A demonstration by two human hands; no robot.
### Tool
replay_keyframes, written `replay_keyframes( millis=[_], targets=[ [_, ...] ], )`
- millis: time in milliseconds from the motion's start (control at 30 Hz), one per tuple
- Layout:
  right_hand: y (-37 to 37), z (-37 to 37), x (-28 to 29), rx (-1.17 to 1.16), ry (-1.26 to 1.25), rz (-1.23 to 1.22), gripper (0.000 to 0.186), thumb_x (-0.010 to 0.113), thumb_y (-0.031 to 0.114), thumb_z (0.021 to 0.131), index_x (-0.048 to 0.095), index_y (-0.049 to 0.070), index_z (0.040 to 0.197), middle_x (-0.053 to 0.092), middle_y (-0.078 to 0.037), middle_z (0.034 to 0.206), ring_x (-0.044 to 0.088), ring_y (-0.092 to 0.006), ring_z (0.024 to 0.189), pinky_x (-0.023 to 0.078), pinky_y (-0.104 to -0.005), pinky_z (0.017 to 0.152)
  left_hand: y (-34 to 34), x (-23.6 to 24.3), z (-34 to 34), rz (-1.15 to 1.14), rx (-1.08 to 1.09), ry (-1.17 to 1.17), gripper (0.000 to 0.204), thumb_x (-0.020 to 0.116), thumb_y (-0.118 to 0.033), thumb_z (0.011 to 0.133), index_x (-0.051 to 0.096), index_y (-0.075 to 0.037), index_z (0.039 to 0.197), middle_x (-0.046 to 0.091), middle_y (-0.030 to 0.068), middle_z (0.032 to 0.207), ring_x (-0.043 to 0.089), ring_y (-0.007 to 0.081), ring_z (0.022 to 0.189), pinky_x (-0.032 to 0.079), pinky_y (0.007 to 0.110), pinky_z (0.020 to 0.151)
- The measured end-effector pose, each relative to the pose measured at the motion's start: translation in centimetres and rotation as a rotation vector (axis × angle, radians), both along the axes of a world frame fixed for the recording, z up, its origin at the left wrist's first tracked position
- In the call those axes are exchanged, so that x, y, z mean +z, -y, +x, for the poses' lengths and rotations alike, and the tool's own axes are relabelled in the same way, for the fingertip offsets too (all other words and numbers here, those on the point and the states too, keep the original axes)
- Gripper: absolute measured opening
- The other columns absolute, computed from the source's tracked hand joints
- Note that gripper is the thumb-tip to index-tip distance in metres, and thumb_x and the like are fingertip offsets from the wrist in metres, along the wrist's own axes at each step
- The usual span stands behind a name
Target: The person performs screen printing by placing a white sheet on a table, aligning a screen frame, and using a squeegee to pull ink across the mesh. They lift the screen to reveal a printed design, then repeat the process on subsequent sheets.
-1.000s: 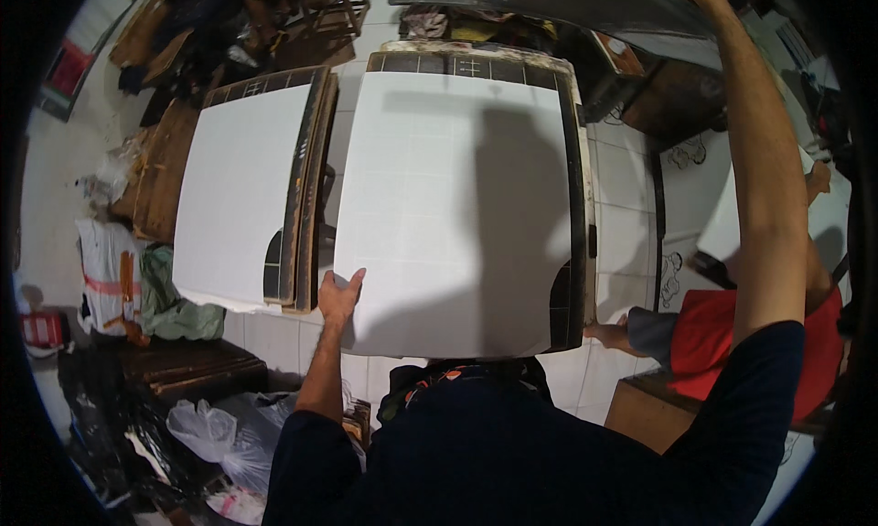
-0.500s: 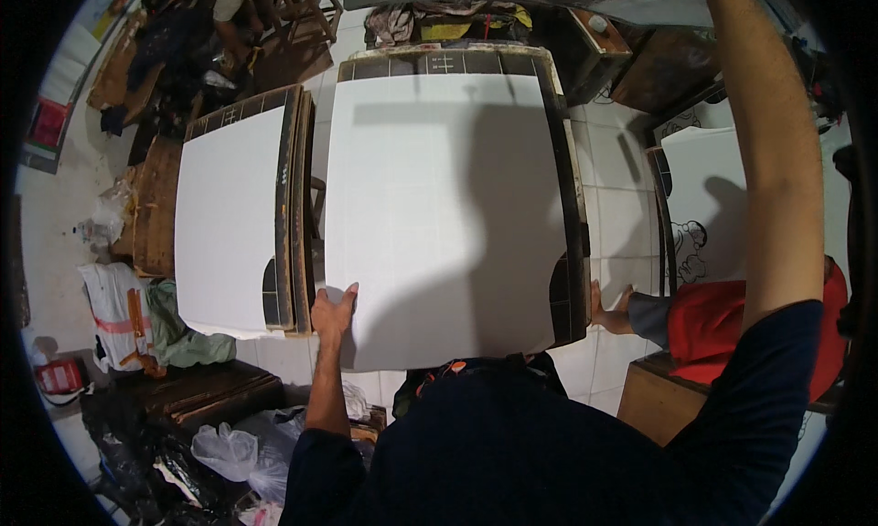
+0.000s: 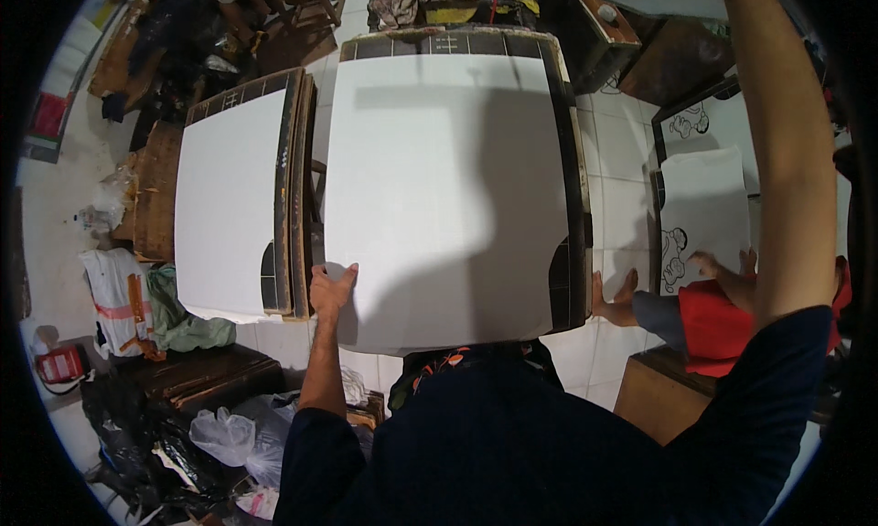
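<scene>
Steady the white sheet (image 3: 412, 178) just right of your left hand (image 3: 330, 293), whose thumb is spread, grip unclear, without creasing it; your right hand is out of view.

- shirt (image 3: 521, 434): plain, dark navy
- sleeves (image 3: 773, 375): short, same navy, either side of shirt
- forearms (image 3: 326, 361): bare
- left hand (image 3: 331, 293): bare
- patterned cloth (image 3: 441, 365): dark, orange shapes, at shirt's front edge
</scene>
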State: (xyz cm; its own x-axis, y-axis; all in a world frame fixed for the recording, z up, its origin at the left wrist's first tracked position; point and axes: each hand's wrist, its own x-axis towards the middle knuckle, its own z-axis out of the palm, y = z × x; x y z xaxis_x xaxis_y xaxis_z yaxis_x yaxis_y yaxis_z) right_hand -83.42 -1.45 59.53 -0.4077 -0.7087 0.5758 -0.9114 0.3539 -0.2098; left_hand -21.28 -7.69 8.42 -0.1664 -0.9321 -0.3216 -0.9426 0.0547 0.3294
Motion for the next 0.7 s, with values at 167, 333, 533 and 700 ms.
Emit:
replay_keyframes(
  millis=[167,333,533,700],
  targets=[
    [-2.4,3.7,-2.2,-0.132,0.067,0.052,0.068,0.070,0.078,0.082,0.080,0.011,0.088,0.075,-0.005,0.087,0.070,-0.0192,0.081,0.056,-0.0367,0.081,0.8,-1.9,0.2,-0.040,-0.062,0.029,0.104,0.078,-0.073,0.076,0.056,0.009,0.137,0.063,0.0308,0.132,0.064,0.0439,0.121,0.052,0.048,0.103],
    [-7.3,8.5,-8.4,-0.225,-0.061,-0.010,0.075,0.066,0.086,0.077,0.078,0.013,0.090,0.076,-0.012,0.088,0.072,-0.0284,0.082,0.058,-0.0415,0.079,-0.8,6.0,-9.8,-0.282,-0.286,-0.380,0.090,0.079,-0.057,0.086,0.053,0.008,0.142,0.054,0.0291,0.146,0.057,0.0442,0.131,0.047,0.047,0.109],
    [-13.8,14.2,-24.0,0.068,-0.418,-0.354,0.062,0.085,0.069,0.069,0.074,0.014,0.096,0.070,-0.006,0.086,0.066,-0.0294,0.084,0.046,-0.0449,0.080,-10.0,18.8,-25.1,0.950,0.159,-1.839,0.089,0.055,-0.065,0.099,0.029,-0.003,0.159,0.047,0.0208,0.152,0.048,0.0353,0.138,0.036,0.054,0.118],
    [-19.7,21.9,-38.9,-0.140,0.032,0.226,0.052,0.085,0.055,0.074,0.073,0.016,0.106,0.067,-0.006,0.107,0.061,-0.0280,0.106,0.040,-0.0481,0.097,-13.2,11.7,-24.4,1.151,0.787,-1.486,0.091,0.037,-0.070,0.096,0.034,-0.004,0.158,0.041,0.0185,0.156,0.046,0.0368,0.137,0.039,0.054,0.116]
  ],
)
